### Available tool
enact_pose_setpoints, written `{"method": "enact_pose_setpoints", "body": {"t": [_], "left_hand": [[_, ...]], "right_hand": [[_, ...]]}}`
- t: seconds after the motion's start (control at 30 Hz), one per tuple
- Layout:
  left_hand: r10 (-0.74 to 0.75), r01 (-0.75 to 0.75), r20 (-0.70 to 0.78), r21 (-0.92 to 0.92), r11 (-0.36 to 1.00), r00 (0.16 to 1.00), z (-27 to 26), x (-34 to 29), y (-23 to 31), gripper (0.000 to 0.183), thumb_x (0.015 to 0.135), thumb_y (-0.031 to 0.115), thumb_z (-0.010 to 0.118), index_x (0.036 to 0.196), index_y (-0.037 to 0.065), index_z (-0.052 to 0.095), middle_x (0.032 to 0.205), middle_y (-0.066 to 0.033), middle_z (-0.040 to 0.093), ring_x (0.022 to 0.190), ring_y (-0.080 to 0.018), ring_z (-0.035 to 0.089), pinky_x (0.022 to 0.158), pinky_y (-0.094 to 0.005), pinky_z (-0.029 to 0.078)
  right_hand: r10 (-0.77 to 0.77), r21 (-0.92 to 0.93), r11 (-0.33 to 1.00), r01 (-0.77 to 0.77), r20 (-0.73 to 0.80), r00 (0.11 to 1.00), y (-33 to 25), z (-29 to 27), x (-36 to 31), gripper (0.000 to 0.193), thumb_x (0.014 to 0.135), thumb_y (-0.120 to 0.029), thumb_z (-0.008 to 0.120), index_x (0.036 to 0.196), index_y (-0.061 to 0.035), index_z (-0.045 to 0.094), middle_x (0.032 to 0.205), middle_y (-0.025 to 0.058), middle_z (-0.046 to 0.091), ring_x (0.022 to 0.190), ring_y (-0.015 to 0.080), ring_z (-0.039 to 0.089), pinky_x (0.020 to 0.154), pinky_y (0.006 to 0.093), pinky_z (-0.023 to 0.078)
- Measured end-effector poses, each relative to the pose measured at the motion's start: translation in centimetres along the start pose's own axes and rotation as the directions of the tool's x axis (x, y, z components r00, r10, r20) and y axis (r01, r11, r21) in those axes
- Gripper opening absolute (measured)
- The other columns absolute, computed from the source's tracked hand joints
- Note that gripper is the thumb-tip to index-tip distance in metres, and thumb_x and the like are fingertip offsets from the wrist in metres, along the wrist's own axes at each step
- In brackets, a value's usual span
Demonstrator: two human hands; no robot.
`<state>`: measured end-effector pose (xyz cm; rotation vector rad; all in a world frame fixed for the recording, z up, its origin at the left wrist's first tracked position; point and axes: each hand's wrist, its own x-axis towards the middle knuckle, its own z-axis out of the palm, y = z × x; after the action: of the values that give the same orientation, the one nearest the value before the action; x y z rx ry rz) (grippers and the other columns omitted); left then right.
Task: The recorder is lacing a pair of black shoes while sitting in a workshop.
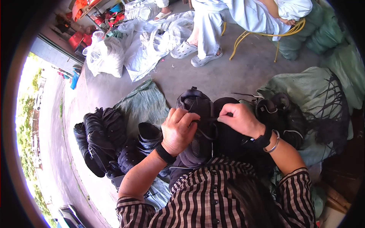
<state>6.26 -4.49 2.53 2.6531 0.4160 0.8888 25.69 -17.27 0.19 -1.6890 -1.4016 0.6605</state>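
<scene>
My left hand point(178, 127) and my right hand point(242, 121) are raised in front of me, thumbs and fingertips pinched. Between them a short dark shoelace point(207, 119) is drawn almost straight. Just beneath lies a black shoe point(194, 102) with a mesh upper; a loop of lace hangs along its side. Other black shoes lie close by, one pair point(272, 106) to the right of my right hand and a black shoe point(149, 133) beside my left wrist. Where the shoelace's ends run is hidden by my fingers.
Several black shoes point(100, 129) are stacked at the left. A bunch of dark laces point(334, 110) lies over a green woven sack point(304, 81) at the right. Ahead, a person point(235, 15) in pale clothing sits on a yellow-framed chair point(247, 35), near white sacks point(108, 55).
</scene>
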Motion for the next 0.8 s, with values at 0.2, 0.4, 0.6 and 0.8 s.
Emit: {"method": "enact_pose_setpoints", "body": {"t": [0.2,0.4,0.6,0.8], "left_hand": [[-0.045,0.045,0.016,-0.004,0.999,0.999,0.5,-0.8,-0.8,0.025,0.064,-0.002,0.070,0.085,0.010,0.063,0.078,-0.0044,0.056,0.070,-0.0222,0.056,0.060,-0.0330,0.049],[-0.323,0.340,0.105,-0.329,0.881,0.940,0.7,-3.3,-2.2,0.023,0.068,0.000,0.075,0.086,0.008,0.062,0.078,-0.0040,0.056,0.066,-0.0178,0.057,0.060,-0.0271,0.047],[-0.388,0.421,0.169,-0.444,0.791,0.906,0.4,-3.8,-2.4,0.021,0.073,-0.001,0.068,0.092,0.006,0.062,0.083,-0.0063,0.056,0.074,-0.0160,0.057,0.068,-0.0266,0.046],[-0.583,0.594,0.136,-0.298,0.747,0.801,0.3,-5.4,-3.3,0.031,0.075,0.004,0.069,0.104,0.004,0.057,0.089,-0.0071,0.054,0.078,-0.0152,0.051,0.069,-0.0271,0.044]], "right_hand": [[0.250,0.209,0.941,-0.267,0.104,0.963,1.0,-2.0,-0.5,0.009,0.083,-0.010,0.066,0.079,-0.0018,0.063,0.067,-0.0021,0.058,0.058,0.0032,0.050,0.050,0.0195,0.040],[0.355,0.236,0.882,-0.409,0.238,0.904,0.8,-4.8,-0.5,0.010,0.084,-0.012,0.066,0.080,-0.0036,0.064,0.067,-0.0023,0.057,0.056,0.0020,0.048,0.047,0.0183,0.038],[0.371,0.302,0.847,-0.437,0.250,0.894,0.1,-5.4,-0.3,0.013,0.084,-0.015,0.065,0.082,-0.0016,0.064,0.066,-0.0018,0.056,0.051,0.0017,0.045,0.045,0.0172,0.037],[0.092,-0.117,0.984,-0.138,-0.333,0.939,2.3,-3.4,-0.8,0.013,0.078,-0.003,0.067,0.090,0.0002,0.064,0.074,0.0075,0.063,0.066,0.0147,0.059,0.060,0.0239,0.047]]}}
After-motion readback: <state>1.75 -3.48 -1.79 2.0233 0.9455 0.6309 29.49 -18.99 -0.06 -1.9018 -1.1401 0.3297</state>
